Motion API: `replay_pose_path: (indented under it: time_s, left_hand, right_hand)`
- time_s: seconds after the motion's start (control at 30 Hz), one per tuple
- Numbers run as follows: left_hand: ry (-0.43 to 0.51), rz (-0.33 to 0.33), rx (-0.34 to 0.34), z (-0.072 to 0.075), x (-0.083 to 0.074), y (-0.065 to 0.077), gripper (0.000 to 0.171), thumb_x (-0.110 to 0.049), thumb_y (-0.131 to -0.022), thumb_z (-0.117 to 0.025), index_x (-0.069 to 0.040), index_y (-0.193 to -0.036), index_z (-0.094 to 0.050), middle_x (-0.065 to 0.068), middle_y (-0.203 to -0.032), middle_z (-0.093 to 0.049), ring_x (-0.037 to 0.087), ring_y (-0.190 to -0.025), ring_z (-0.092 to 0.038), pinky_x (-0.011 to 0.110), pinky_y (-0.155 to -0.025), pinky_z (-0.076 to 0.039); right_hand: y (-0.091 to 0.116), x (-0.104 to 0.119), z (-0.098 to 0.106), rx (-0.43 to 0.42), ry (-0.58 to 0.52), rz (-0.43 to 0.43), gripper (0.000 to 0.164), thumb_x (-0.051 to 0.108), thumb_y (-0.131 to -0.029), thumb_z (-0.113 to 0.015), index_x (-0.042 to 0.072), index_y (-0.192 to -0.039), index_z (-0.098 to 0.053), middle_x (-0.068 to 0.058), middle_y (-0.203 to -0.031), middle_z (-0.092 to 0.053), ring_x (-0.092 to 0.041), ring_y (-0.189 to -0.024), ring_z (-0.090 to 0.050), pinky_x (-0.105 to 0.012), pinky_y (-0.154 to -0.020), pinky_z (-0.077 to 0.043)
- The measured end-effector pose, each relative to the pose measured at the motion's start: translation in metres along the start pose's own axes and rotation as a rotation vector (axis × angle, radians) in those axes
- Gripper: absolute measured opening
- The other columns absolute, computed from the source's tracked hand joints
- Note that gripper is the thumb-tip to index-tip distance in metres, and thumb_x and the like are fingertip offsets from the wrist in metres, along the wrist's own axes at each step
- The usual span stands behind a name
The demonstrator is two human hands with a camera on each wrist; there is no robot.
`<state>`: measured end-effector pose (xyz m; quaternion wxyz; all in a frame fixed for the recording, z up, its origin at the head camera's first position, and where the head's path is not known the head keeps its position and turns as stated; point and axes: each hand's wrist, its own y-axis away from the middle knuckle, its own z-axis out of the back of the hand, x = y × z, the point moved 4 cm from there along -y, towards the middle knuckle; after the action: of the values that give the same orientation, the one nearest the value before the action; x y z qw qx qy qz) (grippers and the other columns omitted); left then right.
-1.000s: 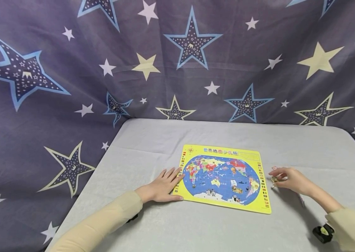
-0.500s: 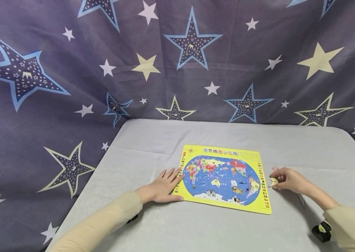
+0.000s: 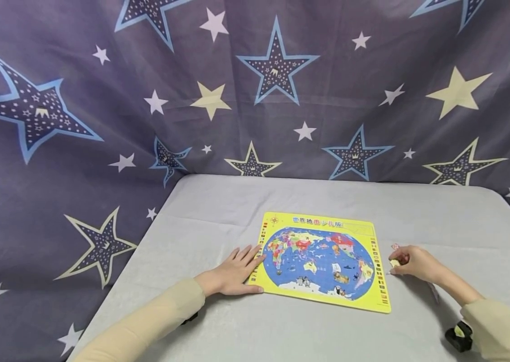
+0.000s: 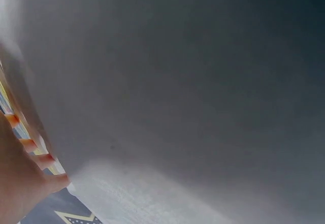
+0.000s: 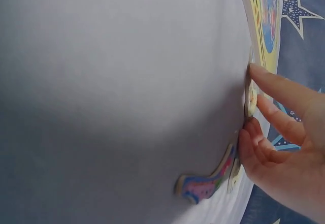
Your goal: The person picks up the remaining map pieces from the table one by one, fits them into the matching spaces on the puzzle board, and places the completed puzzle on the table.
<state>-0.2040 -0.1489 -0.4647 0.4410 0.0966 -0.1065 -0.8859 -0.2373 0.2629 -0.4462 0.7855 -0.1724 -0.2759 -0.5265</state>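
A yellow world map puzzle board (image 3: 322,297) lies flat on the grey-covered table. My left hand (image 3: 234,271) rests spread and palm down at its left edge, fingers reaching onto the border and thumb near the lower left corner. To the right of the board, my right hand (image 3: 419,264) pinches a small pale yellow puzzle piece (image 3: 395,263) at the tabletop. In the right wrist view, the thumb and fingers hold this flat wooden piece (image 5: 251,99) by its edges; the hand partly covers it. The left wrist view has the left hand's fingertips (image 4: 44,160) over the board's edge.
A pink and blue puzzle piece (image 5: 203,183) lies beneath the right wrist, with another thin piece (image 5: 234,176) beside it. A small reddish piece (image 3: 395,246) shows just beyond the right fingers. A dark star-patterned curtain (image 3: 277,125) hangs behind the table (image 3: 218,201).
The right fingers have closed around the pale yellow piece and shifted it slightly, so more of its face shows. The left hand stays in place. The head view has tilted up slightly.
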Motion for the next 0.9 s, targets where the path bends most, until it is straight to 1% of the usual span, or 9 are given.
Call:
replay_pose_path:
  time_s: [0.13,0.27,0.4,0.47,0.57,0.63,0.7,0.83,0.9]
  left_hand:
    - [0.0,0.005,0.009,0.0,0.0,0.0,0.086,-0.072,-0.08,-0.026,-0.017,-0.144,-0.011,0.006,-0.149,-0.001,0.028,-0.135,-0.003,0.048,-0.106,-0.007]
    - [0.01,0.002,0.015,0.0,0.0,0.0,0.087,-0.073,-0.079,-0.025,-0.017,-0.144,-0.011,0.006,-0.149,0.0,0.028,-0.135,-0.002,0.048,-0.106,-0.007]
    - [0.009,0.009,0.015,-0.002,0.0,0.0,0.087,-0.074,-0.079,-0.024,-0.018,-0.144,-0.01,0.005,-0.149,0.001,0.027,-0.135,-0.001,0.047,-0.106,-0.006]
    - [0.005,0.015,0.016,-0.002,0.001,0.0,0.087,-0.074,-0.078,-0.024,-0.018,-0.144,-0.01,0.005,-0.149,0.001,0.026,-0.135,-0.001,0.047,-0.106,-0.006]
    - [0.004,0.02,0.016,-0.003,0.002,0.0,0.087,-0.074,-0.078,-0.023,-0.019,-0.144,-0.01,0.004,-0.149,0.002,0.026,-0.135,0.0,0.047,-0.106,-0.005]
    - [0.004,0.016,0.013,-0.003,0.002,0.0,0.087,-0.074,-0.078,-0.024,-0.018,-0.144,-0.01,0.004,-0.149,0.002,0.026,-0.135,0.0,0.047,-0.106,-0.005]
    - [0.008,0.012,0.014,-0.002,0.001,-0.001,0.087,-0.074,-0.079,-0.024,-0.018,-0.144,-0.01,0.005,-0.149,0.001,0.027,-0.135,-0.001,0.047,-0.106,-0.006]
    - [0.008,0.012,0.024,-0.001,0.0,-0.001,0.087,-0.073,-0.079,-0.025,-0.018,-0.144,-0.01,0.005,-0.149,0.002,0.027,-0.135,0.0,0.047,-0.106,-0.005]
    - [0.008,0.015,0.024,0.001,0.0,0.0,0.087,-0.073,-0.079,-0.026,-0.018,-0.144,-0.01,0.005,-0.149,0.001,0.026,-0.135,-0.001,0.047,-0.106,-0.006]
  right_hand:
    - [0.0,-0.001,0.0,-0.015,-0.017,-0.017,0.025,0.007,-0.066,-0.074,-0.004,-0.086,-0.064,0.0,-0.065,-0.045,-0.006,-0.058,-0.036,-0.022,-0.05,-0.03]
    - [0.002,-0.005,0.003,-0.025,-0.049,-0.045,0.023,0.005,-0.068,-0.072,-0.004,-0.088,-0.065,-0.002,-0.071,-0.051,-0.005,-0.06,-0.04,-0.021,-0.05,-0.036]
    - [0.002,-0.006,0.013,-0.027,-0.107,-0.069,0.024,0.005,-0.075,-0.067,-0.006,-0.096,-0.064,-0.014,-0.086,-0.062,-0.001,-0.066,-0.049,-0.021,-0.055,-0.045]
    - [0.002,-0.004,0.019,-0.025,-0.145,-0.079,0.026,0.006,-0.078,-0.064,-0.009,-0.1,-0.063,-0.02,-0.092,-0.063,-0.001,-0.068,-0.053,-0.022,-0.058,-0.047]
    - [0.002,0.001,0.024,-0.013,-0.189,-0.099,0.029,0.009,-0.081,-0.063,-0.01,-0.103,-0.061,-0.02,-0.094,-0.064,-0.004,-0.07,-0.059,-0.024,-0.061,-0.049]
    - [0.001,0.006,0.024,0.013,-0.218,-0.112,0.03,0.011,-0.082,-0.062,-0.01,-0.104,-0.061,-0.018,-0.091,-0.065,-0.008,-0.07,-0.061,-0.026,-0.063,-0.05]
    - [-0.001,0.012,0.019,0.056,-0.262,-0.1,0.03,0.01,-0.082,-0.062,-0.012,-0.103,-0.06,-0.018,-0.089,-0.066,-0.011,-0.071,-0.062,-0.028,-0.065,-0.051]
    - [-0.007,0.021,0.006,0.139,-0.396,-0.064,0.029,0.004,-0.083,-0.059,-0.019,-0.1,-0.056,-0.022,-0.089,-0.064,-0.016,-0.073,-0.064,-0.032,-0.067,-0.052]
    - [-0.01,0.023,0.001,0.161,-0.434,-0.055,0.028,0.002,-0.083,-0.058,-0.02,-0.099,-0.056,-0.024,-0.089,-0.063,-0.017,-0.073,-0.064,-0.033,-0.067,-0.052]
